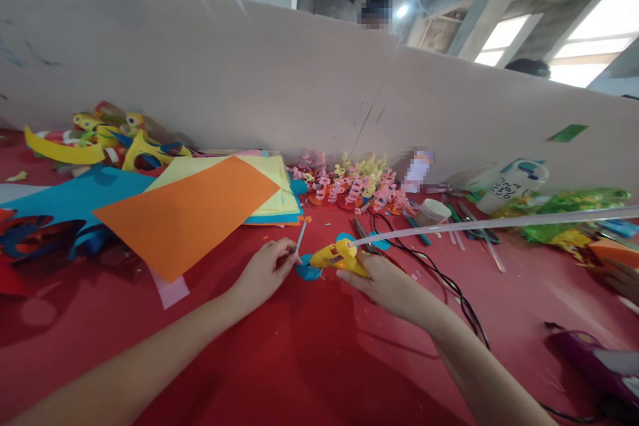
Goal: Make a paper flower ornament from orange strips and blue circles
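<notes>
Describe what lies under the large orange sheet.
Pale yellow paper and blue paper show past the orange sheet, and a pink piece juts out by its near corner. Anything it fully covers cannot be seen.

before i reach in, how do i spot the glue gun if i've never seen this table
On the red table, find the right hand. It holds the glue gun, nose toward the left hand. Bright yellow beside blue discs, it alone has a long pale stick running off rightward.
</notes>
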Tool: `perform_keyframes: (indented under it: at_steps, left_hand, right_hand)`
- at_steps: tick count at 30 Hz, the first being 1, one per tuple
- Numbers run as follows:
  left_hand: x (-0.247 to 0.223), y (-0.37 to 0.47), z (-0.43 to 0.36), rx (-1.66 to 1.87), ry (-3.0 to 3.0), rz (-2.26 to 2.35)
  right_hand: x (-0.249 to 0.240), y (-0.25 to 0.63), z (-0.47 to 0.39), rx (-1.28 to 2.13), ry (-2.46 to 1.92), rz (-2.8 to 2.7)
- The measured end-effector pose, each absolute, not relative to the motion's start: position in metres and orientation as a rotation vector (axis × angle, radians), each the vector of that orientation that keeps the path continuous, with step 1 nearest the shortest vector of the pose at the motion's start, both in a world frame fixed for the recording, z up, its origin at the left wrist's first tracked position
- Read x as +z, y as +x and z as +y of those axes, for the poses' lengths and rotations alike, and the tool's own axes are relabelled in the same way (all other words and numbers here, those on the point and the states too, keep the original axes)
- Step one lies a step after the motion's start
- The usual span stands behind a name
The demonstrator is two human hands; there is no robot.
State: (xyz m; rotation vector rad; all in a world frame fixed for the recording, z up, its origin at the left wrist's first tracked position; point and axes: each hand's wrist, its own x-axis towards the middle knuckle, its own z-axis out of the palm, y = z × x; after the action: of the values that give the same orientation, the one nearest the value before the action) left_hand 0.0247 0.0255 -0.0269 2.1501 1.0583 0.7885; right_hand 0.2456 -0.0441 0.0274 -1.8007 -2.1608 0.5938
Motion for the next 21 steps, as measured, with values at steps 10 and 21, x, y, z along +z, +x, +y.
perform_keyframes:
  at_steps: [10,21]
  left_hand:
    - [-0.029,0.024,0.025,0.812,2.117,1.050]
    - [-0.025,0.025,0.024,0.789,2.086,1.059]
  right_hand:
    - [0.022,0.246,-0.042,0.596,-1.819,-2.102]
    - [0.042,0.282,-0.037,1.240,-1.691,-1.351]
